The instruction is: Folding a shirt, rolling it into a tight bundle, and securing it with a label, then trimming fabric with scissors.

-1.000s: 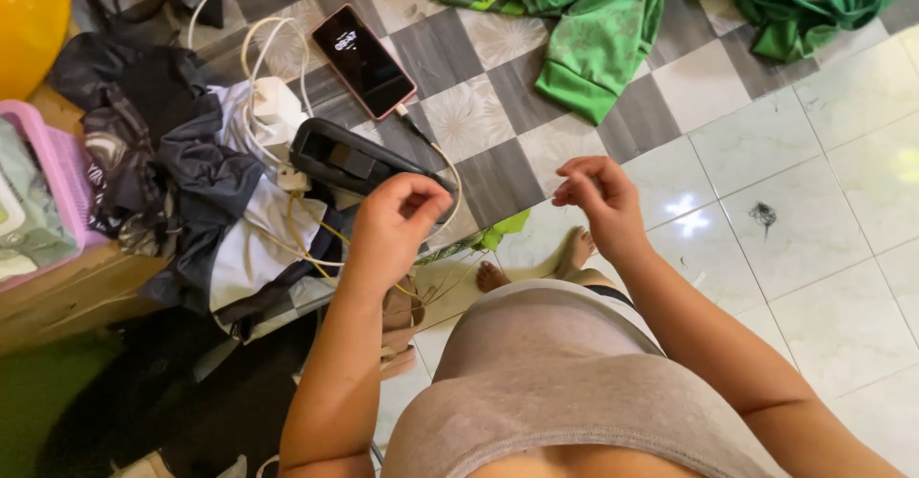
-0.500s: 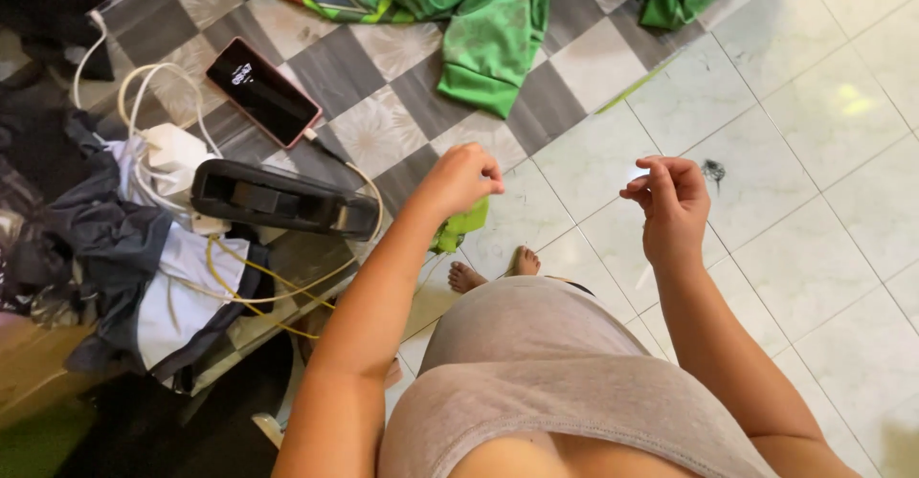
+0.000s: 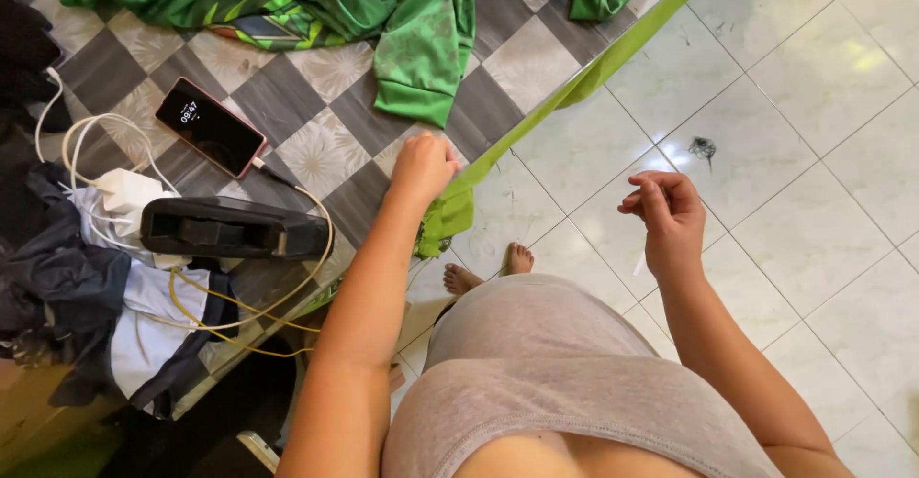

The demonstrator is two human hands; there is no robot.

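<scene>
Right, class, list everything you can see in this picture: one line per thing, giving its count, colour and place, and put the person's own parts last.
green strip: one, bright green, stretched from the top right down to the left hand, bunched below it
green cloth: a heap, green, on the floor at the top
phone: one, dark with a pink edge, screen lit, on the checkered tiles at left
tape dispenser: one, black, below the phone
cables: several, white and yellow, around the dispenser
dark clothes: a pile, at far left
dark speck: one, on the white tiles
feet: two, bare
left hand: closed on the strip
right hand: raised, fingertips pinched; what they hold is too small to tell
</scene>
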